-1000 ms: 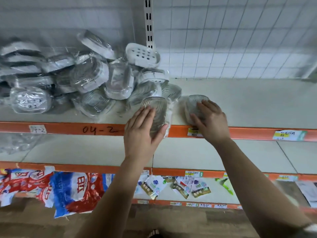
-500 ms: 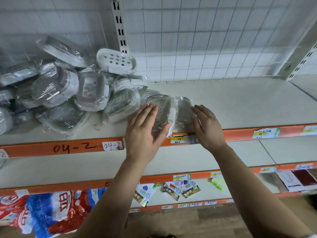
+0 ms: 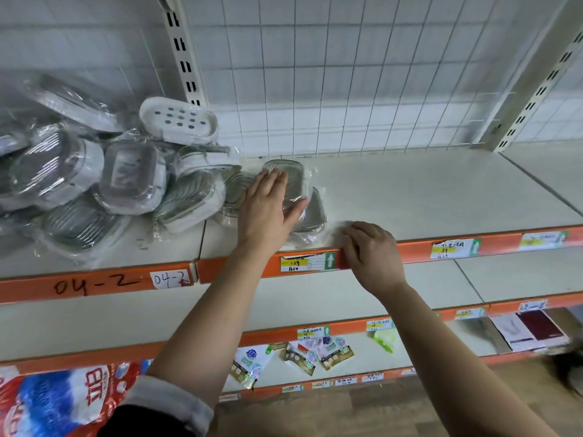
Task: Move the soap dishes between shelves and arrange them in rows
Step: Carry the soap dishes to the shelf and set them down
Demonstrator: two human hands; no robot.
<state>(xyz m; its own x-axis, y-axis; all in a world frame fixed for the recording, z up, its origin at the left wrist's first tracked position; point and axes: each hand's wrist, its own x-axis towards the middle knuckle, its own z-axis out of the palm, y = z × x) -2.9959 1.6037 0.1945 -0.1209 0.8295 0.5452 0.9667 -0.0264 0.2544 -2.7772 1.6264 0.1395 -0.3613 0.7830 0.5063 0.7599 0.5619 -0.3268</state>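
A heap of plastic-wrapped soap dishes (image 3: 126, 181) lies on the left of the top shelf (image 3: 410, 190), with an unwrapped white perforated dish (image 3: 178, 119) on top at the back. Just right of the heap, my left hand (image 3: 268, 212) lies flat on a clear wrapped dish (image 3: 288, 170), fingers straight and thumb along its right side. A second wrapped dish (image 3: 312, 212) sits partly under that one, nearer the front. My right hand (image 3: 372, 250) rests on the shelf's orange front edge (image 3: 416, 246) with bent fingers, holding nothing, just right of the second dish's wrap.
A wire grid (image 3: 347, 74) backs the shelf, with a slotted upright (image 3: 183, 48) behind the heap. The shelf below (image 3: 315, 298) holds nothing in view. The bottom shelf carries small sachets (image 3: 315, 353) and a red-and-blue bag (image 3: 63, 395).
My left hand has slid its dish further back on the shelf. My right hand has come off the second dish and drawn back to the front edge.
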